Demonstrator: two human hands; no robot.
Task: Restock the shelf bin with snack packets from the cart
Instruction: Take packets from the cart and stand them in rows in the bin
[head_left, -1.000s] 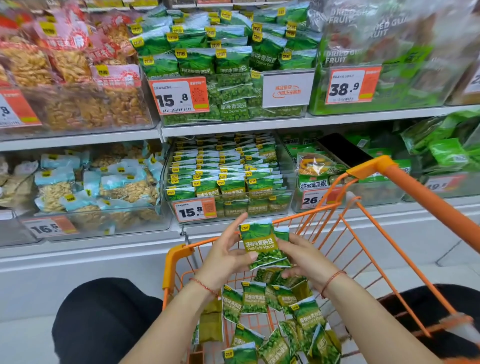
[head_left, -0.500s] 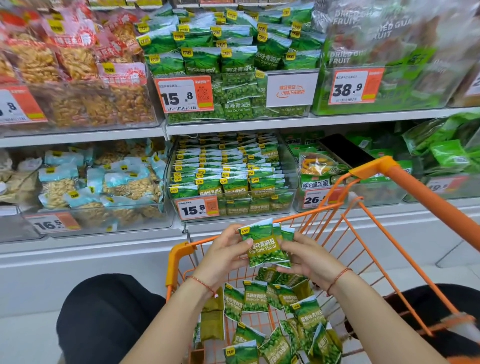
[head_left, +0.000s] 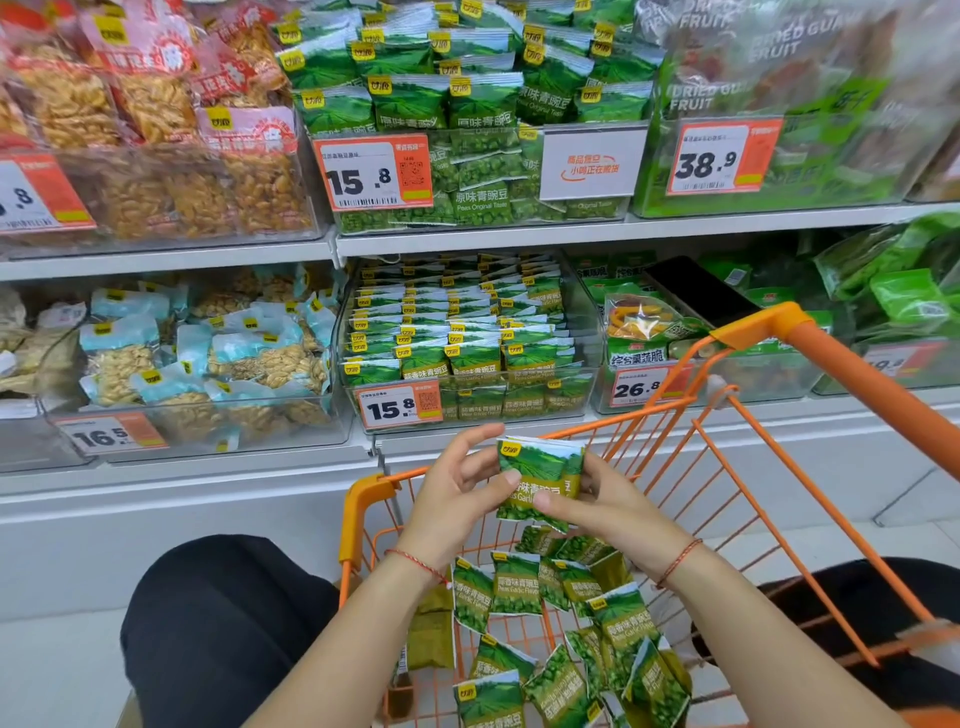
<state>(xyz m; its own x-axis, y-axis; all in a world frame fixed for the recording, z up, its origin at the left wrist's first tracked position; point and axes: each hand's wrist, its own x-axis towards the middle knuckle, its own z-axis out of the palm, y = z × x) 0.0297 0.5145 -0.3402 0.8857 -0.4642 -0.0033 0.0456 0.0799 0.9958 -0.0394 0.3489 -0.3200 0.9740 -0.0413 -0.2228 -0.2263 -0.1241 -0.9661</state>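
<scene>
A small stack of green garlic pea packets (head_left: 537, 470) is held upright above the orange wire cart (head_left: 748, 467). My left hand (head_left: 457, 499) holds the stack's left side, thumb across its front and fingers raised. My right hand (head_left: 602, 506) grips the stack from the right, thumb on the front. Several more green packets (head_left: 519, 590) lie loose in the cart's bottom. The clear shelf bin (head_left: 467, 384) on the lower shelf, with a 15.8 price tag (head_left: 400, 408), holds neat rows of the same packets.
A bin of pale-blue nut packs (head_left: 208, 358) stands left of the target bin, and a 26.8 bin (head_left: 644, 343) with a black phone (head_left: 696, 291) stands right. The upper shelf (head_left: 467, 241) carries more green pea bags. The cart handle (head_left: 862, 384) runs across the right. My dark-clothed knees flank the cart.
Both hands have lifted the stack of packets a little higher and squared it up. The view has shifted slightly nearer the shelf.
</scene>
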